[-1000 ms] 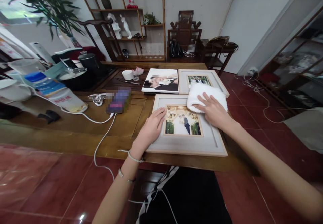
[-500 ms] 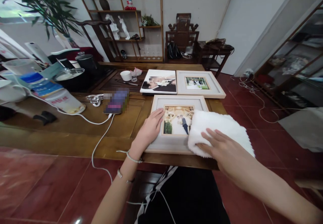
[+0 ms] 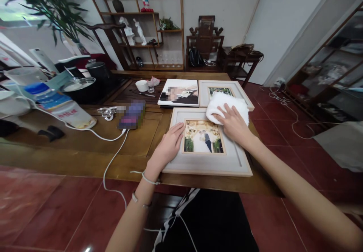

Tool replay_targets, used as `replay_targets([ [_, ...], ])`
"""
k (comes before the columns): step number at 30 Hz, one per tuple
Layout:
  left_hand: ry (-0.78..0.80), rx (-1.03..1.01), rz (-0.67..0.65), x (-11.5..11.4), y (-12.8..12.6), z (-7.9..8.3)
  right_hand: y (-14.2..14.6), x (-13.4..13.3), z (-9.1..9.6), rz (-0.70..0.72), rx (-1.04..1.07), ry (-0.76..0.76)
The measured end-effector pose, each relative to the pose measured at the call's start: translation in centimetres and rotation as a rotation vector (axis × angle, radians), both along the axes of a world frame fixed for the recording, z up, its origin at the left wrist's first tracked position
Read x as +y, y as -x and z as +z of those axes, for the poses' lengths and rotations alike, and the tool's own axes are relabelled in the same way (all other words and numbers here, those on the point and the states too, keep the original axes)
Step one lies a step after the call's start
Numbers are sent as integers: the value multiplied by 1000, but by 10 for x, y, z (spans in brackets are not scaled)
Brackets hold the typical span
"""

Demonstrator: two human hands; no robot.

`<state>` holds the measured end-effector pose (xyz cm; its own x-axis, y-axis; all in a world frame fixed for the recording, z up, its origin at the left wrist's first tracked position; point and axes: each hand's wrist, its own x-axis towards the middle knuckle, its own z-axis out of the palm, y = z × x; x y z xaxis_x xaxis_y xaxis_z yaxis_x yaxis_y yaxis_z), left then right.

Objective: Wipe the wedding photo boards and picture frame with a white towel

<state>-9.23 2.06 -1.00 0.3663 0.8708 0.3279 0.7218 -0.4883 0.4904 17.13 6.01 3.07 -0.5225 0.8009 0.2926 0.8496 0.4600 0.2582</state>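
A framed photo [image 3: 195,164] with a light wood border and a wide pale mat lies flat at the table's near edge. The picture inside shows a couple. My left hand [image 3: 169,143] rests flat on the frame's left side, fingers stretched and holding nothing. At the frame's far right corner, my right hand [image 3: 234,123] presses on a fluffy white cloth [image 3: 231,106], thumb tucked into its fold. The cloth covers that corner and overlaps part of a second framed photo [image 3: 241,93] behind it.
Left of the second frame lies a photo panel [image 3: 178,92]. A phone [image 3: 132,115] with a white cable [image 3: 109,161] is on the table. Further left stand a large bottle [image 3: 64,106], a metal trinket [image 3: 107,112] and a black pot [image 3: 96,70]. A small white cup [image 3: 141,85] sits behind.
My right hand has moved the white cloth away from me, from the frame's near right side to its far right corner. My left hand has stayed in place.
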Motion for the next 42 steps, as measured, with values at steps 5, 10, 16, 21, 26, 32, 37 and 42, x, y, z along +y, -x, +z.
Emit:
replay_targets([
  [5, -23, -24, -4, 0, -2, 2, 4, -21, 5, 101, -58, 69],
  [10, -22, -30, 1, 0, -2, 0, 3, -97, 26, 197, -56, 251],
  [16, -2, -17, 0, 0, -1, -1, 10, -156, 39, 250, -27, 337],
  [21, 23, 6, 0, -1, -1, 1, 8, -119, 18, 190, -26, 250],
  [26, 24, 4, -1, -1, -1, 1, -8, -34, 9, 11, 39, 49],
  [32, 21, -16, -6, -2, -1, 2, 1, 1, 2, 104, -39, 36],
  [37, 16, -18, 2, -1, -1, 0, 9, -55, 2, 203, -55, 139],
  [42, -7, -21, -7, 0, -1, -2, 11, -136, 34, 237, -37, 321],
])
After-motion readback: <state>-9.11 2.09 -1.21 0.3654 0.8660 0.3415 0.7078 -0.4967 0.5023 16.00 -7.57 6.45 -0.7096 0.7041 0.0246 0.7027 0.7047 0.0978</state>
